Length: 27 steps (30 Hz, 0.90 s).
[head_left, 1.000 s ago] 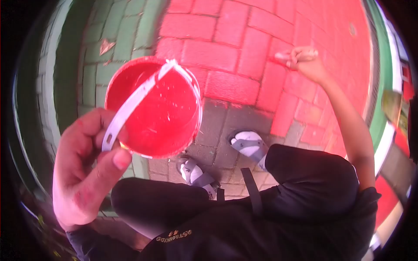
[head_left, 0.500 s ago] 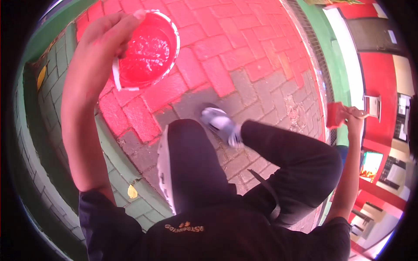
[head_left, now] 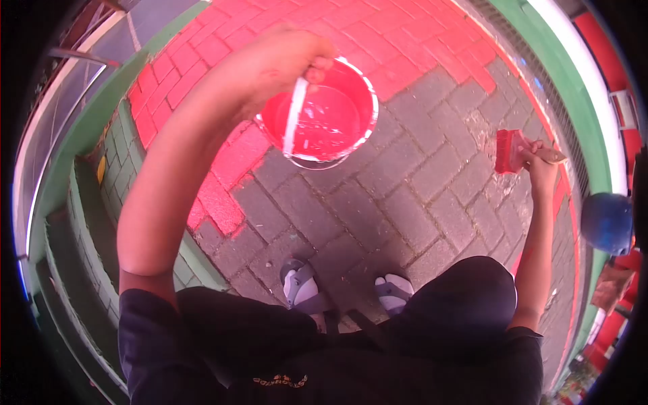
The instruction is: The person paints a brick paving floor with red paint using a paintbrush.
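In the head view, the left hand (head_left: 305,59) is curling its fingers closed around the white plastic handle (head_left: 295,115) of a round bucket of red paint (head_left: 334,118), which is hanging near the edge of the red-coated paving (head_left: 398,57). The arm is reaching forward, the wrist bending over; carrying it seems to be calling for a level, steady hold. Out to the side, the right hand (head_left: 537,160) is gripping a wide, red-stained paintbrush (head_left: 505,151), fingers closed, bristles pointing inward over bare grey bricks (head_left: 418,182).

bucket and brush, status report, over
Left hand holding bucket by white handle, red paint inside. Right hand gripping brush. Feet on grey paving.
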Each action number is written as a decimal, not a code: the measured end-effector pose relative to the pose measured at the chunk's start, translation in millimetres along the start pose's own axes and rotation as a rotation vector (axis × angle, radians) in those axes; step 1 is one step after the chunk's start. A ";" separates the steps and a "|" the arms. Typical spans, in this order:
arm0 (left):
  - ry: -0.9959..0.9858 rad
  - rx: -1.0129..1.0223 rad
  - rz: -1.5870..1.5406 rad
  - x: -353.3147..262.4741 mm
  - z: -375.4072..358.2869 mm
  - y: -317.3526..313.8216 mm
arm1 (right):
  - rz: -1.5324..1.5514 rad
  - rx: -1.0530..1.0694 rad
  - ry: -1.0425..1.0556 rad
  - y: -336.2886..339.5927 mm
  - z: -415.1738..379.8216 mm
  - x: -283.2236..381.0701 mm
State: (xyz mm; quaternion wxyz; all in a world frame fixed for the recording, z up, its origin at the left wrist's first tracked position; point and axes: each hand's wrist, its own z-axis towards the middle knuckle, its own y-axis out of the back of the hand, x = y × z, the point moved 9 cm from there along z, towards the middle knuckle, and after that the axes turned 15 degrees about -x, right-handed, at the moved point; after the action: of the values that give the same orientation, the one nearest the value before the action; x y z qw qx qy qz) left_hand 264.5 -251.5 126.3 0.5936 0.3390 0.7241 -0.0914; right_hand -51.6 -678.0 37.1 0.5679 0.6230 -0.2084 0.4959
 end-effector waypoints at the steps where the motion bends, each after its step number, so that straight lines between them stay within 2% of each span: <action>1: 0.012 0.014 0.015 -2.3 1.1 -28.1 | -0.011 0.004 -0.016 9.6 -5.9 -24.8; 5: -0.006 0.168 0.053 -13.6 -5.0 -128.1 | 0.119 -0.093 -0.157 68.8 -42.5 -97.1; 8: 0.054 0.135 0.025 -12.3 -6.9 -191.7 | 0.131 -0.200 -0.313 130.7 -60.1 -129.2; 13: -0.051 0.302 -0.031 -28.5 -1.0 -300.0 | 0.251 -0.398 -0.336 215.3 -81.2 -132.1; 15: -0.049 0.361 -0.008 -27.0 -0.7 -334.0 | 0.293 -0.470 -0.193 232.0 -87.1 -101.0; 16: -0.030 0.358 0.023 -23.3 0.3 -346.1 | 0.287 -0.480 -0.201 230.5 -90.2 -90.2; 18: -0.015 0.358 0.061 -10.4 5.8 -367.1 | 0.538 -0.464 -0.068 214.7 -88.6 -52.5; 21: 0.036 0.337 0.023 18.4 17.4 -388.1 | 0.621 -0.357 0.047 171.4 -76.1 -12.1; 23: 0.015 0.331 -0.001 21.3 19.6 -396.8 | 0.383 -0.296 0.096 139.6 -67.0 4.6; 25: 0.007 0.308 0.037 25.8 30.7 -393.6 | 0.266 -0.083 0.117 97.9 -59.0 10.6; 27: -0.076 0.212 0.251 26.7 42.9 -377.6 | 0.224 -0.004 0.066 65.6 -53.9 -12.6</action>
State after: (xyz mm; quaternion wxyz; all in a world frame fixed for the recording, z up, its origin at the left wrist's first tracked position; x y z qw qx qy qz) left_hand 70.6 -548.7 -12.3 0.5883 0.4839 0.6393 -0.1053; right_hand -131.5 -650.1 51.9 0.5166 0.5780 -0.2588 0.5762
